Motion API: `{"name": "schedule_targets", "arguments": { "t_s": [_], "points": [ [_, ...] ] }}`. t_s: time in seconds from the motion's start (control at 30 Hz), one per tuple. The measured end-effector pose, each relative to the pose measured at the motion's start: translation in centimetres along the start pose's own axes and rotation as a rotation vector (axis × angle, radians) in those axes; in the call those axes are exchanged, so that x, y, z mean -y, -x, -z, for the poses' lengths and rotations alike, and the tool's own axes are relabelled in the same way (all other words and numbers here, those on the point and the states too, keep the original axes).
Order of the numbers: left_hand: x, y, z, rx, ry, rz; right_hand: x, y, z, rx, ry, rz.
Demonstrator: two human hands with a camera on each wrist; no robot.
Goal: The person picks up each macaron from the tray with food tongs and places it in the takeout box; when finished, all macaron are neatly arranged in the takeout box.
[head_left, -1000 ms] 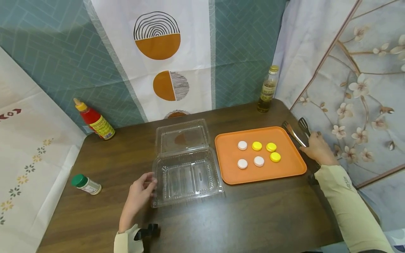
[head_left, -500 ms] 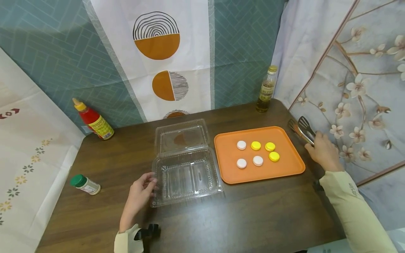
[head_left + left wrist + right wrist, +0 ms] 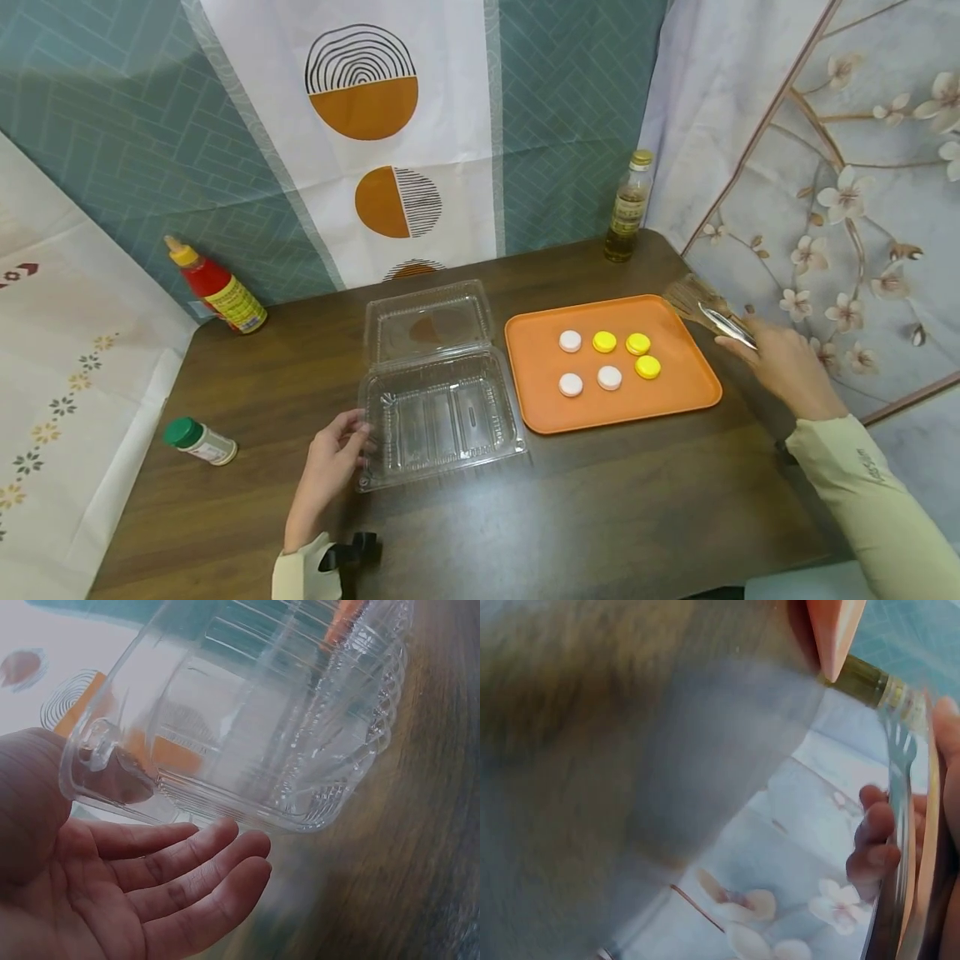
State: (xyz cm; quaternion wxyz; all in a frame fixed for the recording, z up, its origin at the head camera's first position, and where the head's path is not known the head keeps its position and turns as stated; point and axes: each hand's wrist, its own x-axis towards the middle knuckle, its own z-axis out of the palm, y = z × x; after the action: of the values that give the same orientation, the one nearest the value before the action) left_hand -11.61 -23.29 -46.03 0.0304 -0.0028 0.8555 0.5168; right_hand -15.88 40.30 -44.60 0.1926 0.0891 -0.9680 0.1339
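Note:
In the head view my right hand (image 3: 791, 367) grips a pair of tongs (image 3: 723, 322) with slotted heads, raised near the tray's right end; the heads are blurred. The right wrist view shows the tongs (image 3: 901, 817) between my thumb and fingers (image 3: 874, 838). My left hand (image 3: 335, 454) is at the left side of an open, hinged clear plastic container (image 3: 435, 417). In the left wrist view its loosely extended fingers (image 3: 202, 889) lie against or just beside the container wall (image 3: 247, 787). On an orange tray (image 3: 607, 412) sit three white macarons (image 3: 609, 377) and three yellow macarons (image 3: 637, 344).
At the back right stands an oil bottle (image 3: 628, 208). A red sauce bottle (image 3: 225, 287) with a yellow cap leans at the back left, and a green-capped jar (image 3: 202, 442) lies at left. Hanging cloths border the wooden table (image 3: 480, 533) behind and at the sides.
My right hand has picked up the tongs from beside the tray, and their heads now swing left toward its far right corner. My left hand stays at the container.

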Motion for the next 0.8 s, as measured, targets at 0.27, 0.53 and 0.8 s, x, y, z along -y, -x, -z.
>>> {"name": "schedule_targets", "arguments": {
  "t_s": [0.27,0.53,0.8],
  "points": [
    [0.2,0.3,0.4,0.016,0.045,0.024,2.0,-0.8,0.6,0.171,0.036,0.127],
    [0.2,0.4,0.4,0.003,0.055,0.018,3.2,-1.5,0.5,0.205,0.056,0.245],
    [0.2,0.1,0.0,0.026,0.055,0.002,3.1,-0.8,0.7,0.282,0.039,0.223]
  ]
}}
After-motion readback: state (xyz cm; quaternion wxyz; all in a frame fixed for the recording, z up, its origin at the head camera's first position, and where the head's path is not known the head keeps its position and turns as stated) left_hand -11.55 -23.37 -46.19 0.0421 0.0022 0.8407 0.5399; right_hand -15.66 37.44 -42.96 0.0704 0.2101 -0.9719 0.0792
